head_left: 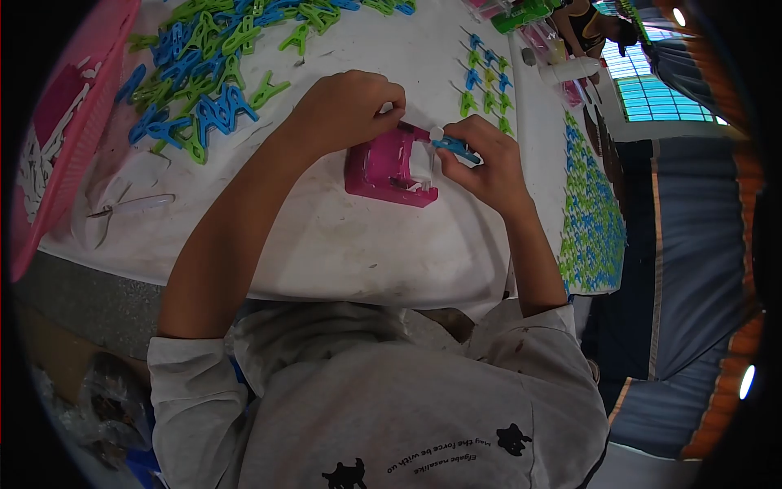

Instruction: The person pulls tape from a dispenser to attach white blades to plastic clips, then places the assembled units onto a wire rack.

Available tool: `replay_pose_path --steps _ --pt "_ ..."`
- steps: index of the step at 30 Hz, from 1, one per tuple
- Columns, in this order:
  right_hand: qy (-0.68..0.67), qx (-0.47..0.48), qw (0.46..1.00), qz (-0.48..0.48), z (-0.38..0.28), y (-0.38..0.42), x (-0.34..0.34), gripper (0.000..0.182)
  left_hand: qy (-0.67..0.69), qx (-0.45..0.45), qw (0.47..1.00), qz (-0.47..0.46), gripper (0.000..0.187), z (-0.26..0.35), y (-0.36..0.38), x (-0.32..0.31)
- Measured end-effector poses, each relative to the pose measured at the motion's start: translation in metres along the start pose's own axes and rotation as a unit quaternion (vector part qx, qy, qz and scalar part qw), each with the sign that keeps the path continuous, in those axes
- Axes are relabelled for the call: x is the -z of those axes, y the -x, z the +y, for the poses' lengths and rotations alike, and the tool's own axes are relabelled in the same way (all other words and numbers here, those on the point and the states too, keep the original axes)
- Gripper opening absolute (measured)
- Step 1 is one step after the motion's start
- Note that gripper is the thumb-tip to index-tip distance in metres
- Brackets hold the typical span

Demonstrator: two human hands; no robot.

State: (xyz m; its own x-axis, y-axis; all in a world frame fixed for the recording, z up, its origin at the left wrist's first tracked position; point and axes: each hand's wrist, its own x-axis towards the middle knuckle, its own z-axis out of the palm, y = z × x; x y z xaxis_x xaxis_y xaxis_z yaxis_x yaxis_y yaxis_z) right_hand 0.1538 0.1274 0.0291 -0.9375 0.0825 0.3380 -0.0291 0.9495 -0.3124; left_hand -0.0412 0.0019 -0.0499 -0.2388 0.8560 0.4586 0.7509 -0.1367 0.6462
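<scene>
A pink tape dispenser (pixel 383 167), with white marks on its surface, stands on the white table in front of me. My left hand (pixel 354 110) is over its far left edge, fingers curled together; what they pinch, if anything, is too small to make out. Just right of the dispenser, my right hand (pixel 489 159) grips a blue clothespin (pixel 459 147) between thumb and fingers. A small white piece (pixel 437 133) shows at the clothespin's tip, near the dispenser's right end.
Loose blue and green clothespins (pixel 216 73) are heaped at the far left. Several more stand in rows (pixel 489 77) at the far right, and many cover a board (pixel 590 220) beyond. A pink basket (pixel 77 122) with white pieces is at left. Another person (pixel 586 28) is at the back.
</scene>
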Motion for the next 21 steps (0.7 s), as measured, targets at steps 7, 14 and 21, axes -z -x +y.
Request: replay_pose_path --steps 7,14,21 --pt "0.03 0.024 0.999 -0.037 -0.0032 -0.0065 0.0037 0.021 -0.003 -0.004 1.0 0.003 0.01 -0.0017 0.0001 -0.001" --pt "0.08 0.049 0.992 -0.081 -0.0017 -0.0083 0.0032 0.02 -0.016 0.01 1.0 -0.006 0.011 0.0002 0.0006 0.0004" --pt "0.1 0.055 0.988 -0.103 0.001 -0.0071 0.0041 0.018 -0.013 0.007 1.0 -0.003 0.011 0.0007 0.0006 -0.0006"
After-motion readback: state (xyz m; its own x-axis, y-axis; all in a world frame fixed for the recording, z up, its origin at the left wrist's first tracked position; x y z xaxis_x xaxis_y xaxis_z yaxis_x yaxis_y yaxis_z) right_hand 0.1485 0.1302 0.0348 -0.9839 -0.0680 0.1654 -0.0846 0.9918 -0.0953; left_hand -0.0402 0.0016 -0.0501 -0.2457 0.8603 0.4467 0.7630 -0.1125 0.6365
